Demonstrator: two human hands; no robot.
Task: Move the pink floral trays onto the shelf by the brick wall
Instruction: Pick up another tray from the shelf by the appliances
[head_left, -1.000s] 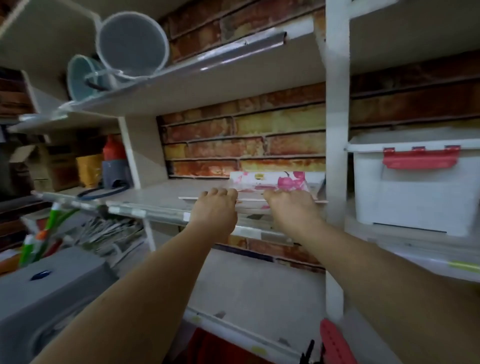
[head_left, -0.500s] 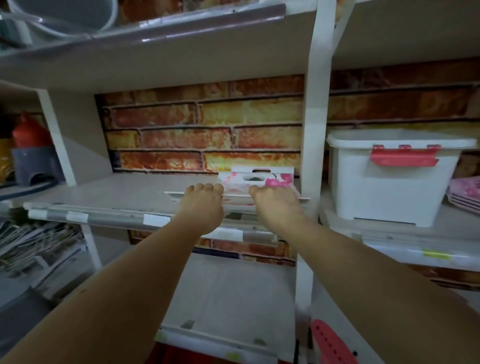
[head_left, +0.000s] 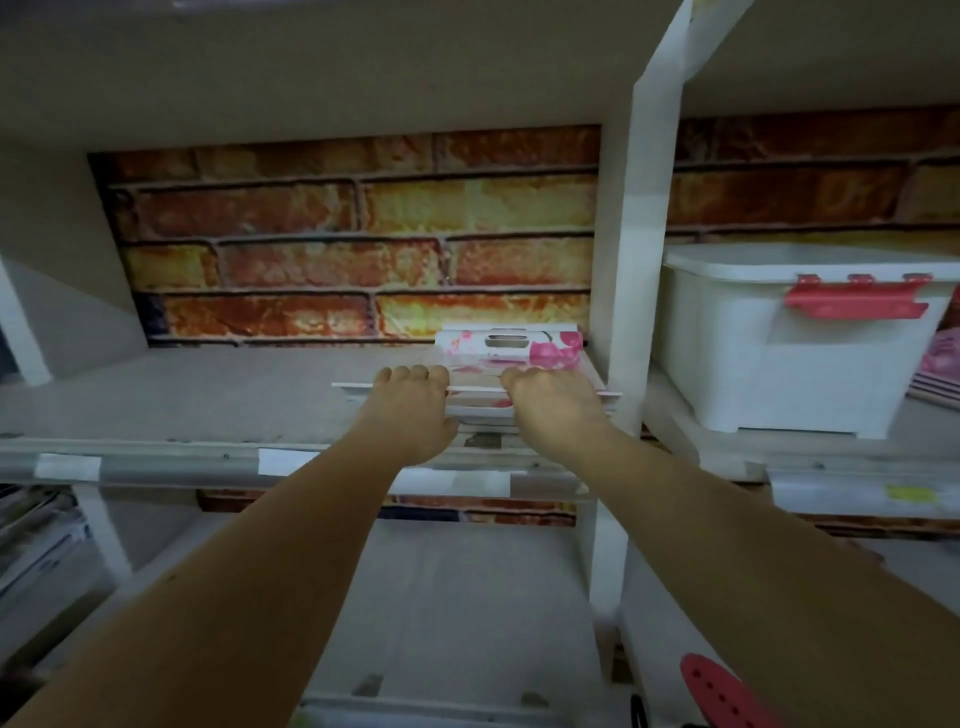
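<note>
A: Fingers? Trays?
B: Left hand (head_left: 410, 415) and right hand (head_left: 553, 408) both have fingers curled over the near rim of the pink floral trays (head_left: 511, 351), gripping it. The stack lies flat on the shelf (head_left: 208, 400), far end at the brick wall (head_left: 363, 234), just beside the white upright post (head_left: 636, 260).
A: Anything unclear?
B: Fingertips hidden past the rim; tray count unreadable. White bin (head_left: 800, 343) cut off at right, blurry pink stack (head_left: 940, 369) beyond it.
A: Versus earlier?
B: Same grip. Camera is closer and the trays are nearer the wall.
</note>
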